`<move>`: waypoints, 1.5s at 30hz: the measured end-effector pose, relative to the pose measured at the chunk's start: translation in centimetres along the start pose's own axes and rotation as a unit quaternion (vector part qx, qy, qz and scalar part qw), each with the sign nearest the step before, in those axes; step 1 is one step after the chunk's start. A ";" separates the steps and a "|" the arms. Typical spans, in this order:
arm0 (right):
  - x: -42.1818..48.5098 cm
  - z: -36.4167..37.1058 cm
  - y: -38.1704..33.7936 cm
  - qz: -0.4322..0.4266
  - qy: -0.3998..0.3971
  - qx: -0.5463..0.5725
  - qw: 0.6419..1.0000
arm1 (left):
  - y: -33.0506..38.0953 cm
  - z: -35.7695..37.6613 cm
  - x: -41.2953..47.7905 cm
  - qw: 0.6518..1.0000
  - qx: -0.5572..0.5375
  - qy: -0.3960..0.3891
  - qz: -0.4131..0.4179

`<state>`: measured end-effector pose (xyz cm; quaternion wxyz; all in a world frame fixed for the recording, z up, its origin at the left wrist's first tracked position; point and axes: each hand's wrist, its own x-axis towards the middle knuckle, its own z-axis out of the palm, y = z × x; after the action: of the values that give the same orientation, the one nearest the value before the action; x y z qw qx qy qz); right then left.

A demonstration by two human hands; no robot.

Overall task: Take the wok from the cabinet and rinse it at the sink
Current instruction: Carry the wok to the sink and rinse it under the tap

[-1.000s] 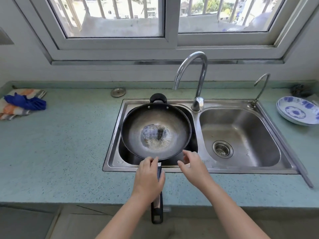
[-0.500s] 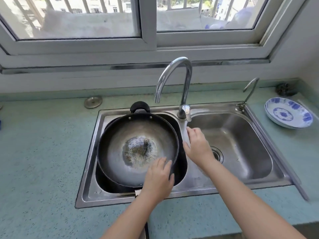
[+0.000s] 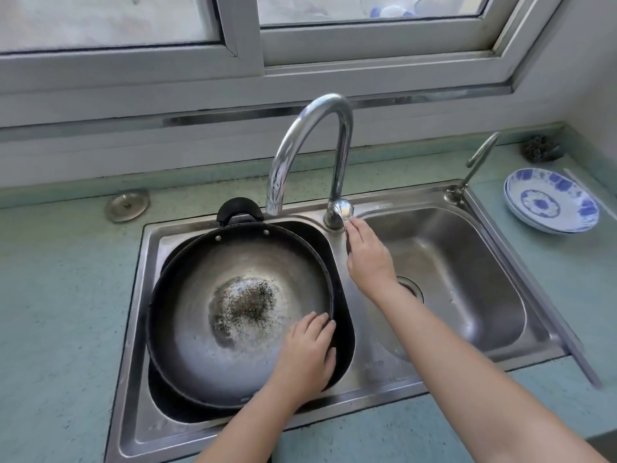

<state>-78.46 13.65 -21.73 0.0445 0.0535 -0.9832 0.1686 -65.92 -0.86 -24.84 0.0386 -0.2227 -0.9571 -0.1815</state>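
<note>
Below the window, the sink (image 3: 384, 372) held the wok (image 3: 200, 312); my left hand (image 3: 305, 354) gripped its rim, my right hand (image 3: 367, 259) pinched the tap lever (image 3: 342, 212). Next, I judged: water on.

You are standing in a home kitchen: a stainless double-basin sink (image 3: 467, 202) is set into a speckled green countertop (image 3: 60, 295) under a sliding window (image 3: 240, 35). A curved tap (image 3: 310, 135), a stack of blue-patterned plates (image 3: 551, 202) and a wire scourer (image 3: 541, 148) show it too.
</note>
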 end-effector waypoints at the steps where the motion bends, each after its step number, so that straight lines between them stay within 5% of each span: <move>1: 0.0 0.2 0.0 -0.005 0.003 0.000 1.000 | 0.0 0.1 0.0 1.000 0.000 0.001 0.000; 9: 1.6 0.1 -0.4 0.018 0.062 0.055 0.996 | -0.1 0.1 -0.1 1.000 0.002 -0.002 0.003; 24: 3.4 -2.4 -1.3 0.015 -0.018 0.017 1.000 | 0.1 -0.2 -0.4 1.000 0.011 -0.013 -0.003; 30: -0.3 -1.7 -2.3 -0.020 0.025 0.005 0.999 | 0.2 -0.7 -1.1 1.000 0.010 0.001 -0.013; 45: -14.3 0.3 -5.2 -0.035 -0.067 0.073 0.994 | 1.4 -3.6 -9.3 0.983 0.035 0.052 -0.170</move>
<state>-63.67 9.96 -21.82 -0.0193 0.1019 -0.9665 0.2347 -56.93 -4.86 -22.42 0.0643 -0.0453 -0.9835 -0.1631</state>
